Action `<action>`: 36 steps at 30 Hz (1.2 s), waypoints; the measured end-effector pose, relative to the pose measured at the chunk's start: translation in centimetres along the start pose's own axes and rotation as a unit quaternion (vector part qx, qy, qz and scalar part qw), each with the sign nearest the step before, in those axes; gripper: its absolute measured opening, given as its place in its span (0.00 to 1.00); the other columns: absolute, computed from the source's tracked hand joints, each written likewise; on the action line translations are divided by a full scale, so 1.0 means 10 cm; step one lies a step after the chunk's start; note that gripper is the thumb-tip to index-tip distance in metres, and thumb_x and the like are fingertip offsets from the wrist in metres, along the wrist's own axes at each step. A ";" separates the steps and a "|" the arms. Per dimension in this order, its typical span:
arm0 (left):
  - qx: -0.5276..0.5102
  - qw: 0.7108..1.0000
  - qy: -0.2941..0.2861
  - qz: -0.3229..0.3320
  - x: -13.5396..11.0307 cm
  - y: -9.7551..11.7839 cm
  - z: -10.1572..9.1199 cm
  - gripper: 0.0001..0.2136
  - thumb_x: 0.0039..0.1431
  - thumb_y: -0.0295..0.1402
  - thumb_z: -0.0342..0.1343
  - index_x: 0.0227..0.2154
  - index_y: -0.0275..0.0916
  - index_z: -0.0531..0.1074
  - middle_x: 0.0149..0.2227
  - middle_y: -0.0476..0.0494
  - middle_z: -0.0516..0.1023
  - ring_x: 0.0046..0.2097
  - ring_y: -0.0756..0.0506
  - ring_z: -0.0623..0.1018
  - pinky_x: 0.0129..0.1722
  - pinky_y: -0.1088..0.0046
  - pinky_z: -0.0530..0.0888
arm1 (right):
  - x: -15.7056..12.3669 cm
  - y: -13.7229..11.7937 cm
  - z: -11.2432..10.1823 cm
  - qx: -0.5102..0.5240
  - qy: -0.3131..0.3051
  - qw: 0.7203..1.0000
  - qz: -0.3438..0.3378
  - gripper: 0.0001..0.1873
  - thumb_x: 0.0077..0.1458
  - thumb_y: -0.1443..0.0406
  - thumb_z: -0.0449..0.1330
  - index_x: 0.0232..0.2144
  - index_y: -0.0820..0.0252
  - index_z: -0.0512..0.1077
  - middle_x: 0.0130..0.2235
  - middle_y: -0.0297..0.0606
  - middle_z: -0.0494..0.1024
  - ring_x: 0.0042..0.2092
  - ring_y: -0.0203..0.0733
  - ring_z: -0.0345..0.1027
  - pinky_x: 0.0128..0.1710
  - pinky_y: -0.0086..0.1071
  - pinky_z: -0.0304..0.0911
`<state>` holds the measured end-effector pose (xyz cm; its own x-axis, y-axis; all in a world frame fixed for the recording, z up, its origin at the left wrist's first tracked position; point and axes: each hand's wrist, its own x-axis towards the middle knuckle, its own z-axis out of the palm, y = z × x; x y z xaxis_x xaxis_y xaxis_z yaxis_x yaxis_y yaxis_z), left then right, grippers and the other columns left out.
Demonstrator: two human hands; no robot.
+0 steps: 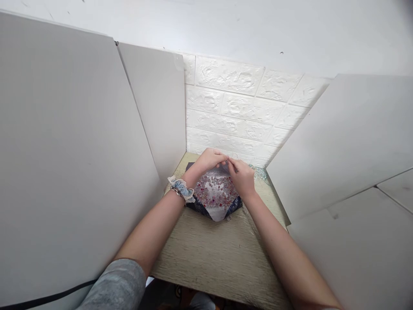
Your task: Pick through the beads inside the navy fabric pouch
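A heap of small pink, red and clear beads (215,190) lies on a silvery sheet (218,212) over a dark blue patterned cloth (197,207) on a pale wood-grain table (213,254). My left hand (209,160) and my right hand (242,176) meet just above the far edge of the beads, fingertips pinched together. What the fingers hold is too small to make out. A lace and blue fabric scrunchie with a bracelet (181,188) sits on my left wrist.
White panels stand close on the left (74,150) and right (342,142) of the narrow table. A white embossed brick wall (238,112) closes the back. Clear crinkled plastic (260,173) lies at the far right corner. A black cable (48,297) runs at lower left.
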<state>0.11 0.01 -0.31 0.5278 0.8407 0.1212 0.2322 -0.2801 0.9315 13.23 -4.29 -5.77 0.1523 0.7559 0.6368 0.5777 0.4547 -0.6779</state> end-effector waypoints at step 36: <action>0.006 1.000 0.003 0.004 -0.03 0.05 -0.01 0.10 0.42 0.31 0.50 0.12 0.33 0.60 0.12 0.54 0.56 0.16 0.58 0.55 0.17 0.81 0.54 | 0.01 -0.01 -0.01 -0.187 0.029 0.978 -0.090 0.12 0.52 0.64 0.48 0.34 0.60 0.69 0.33 0.36 0.74 0.33 0.36 0.67 0.35 0.29 0.61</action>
<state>0.01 -0.36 0.10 0.5246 0.8413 0.1305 0.2375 -0.2919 0.9265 13.28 -4.27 -5.57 0.0607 0.6464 0.7606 0.8501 0.3659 -0.3788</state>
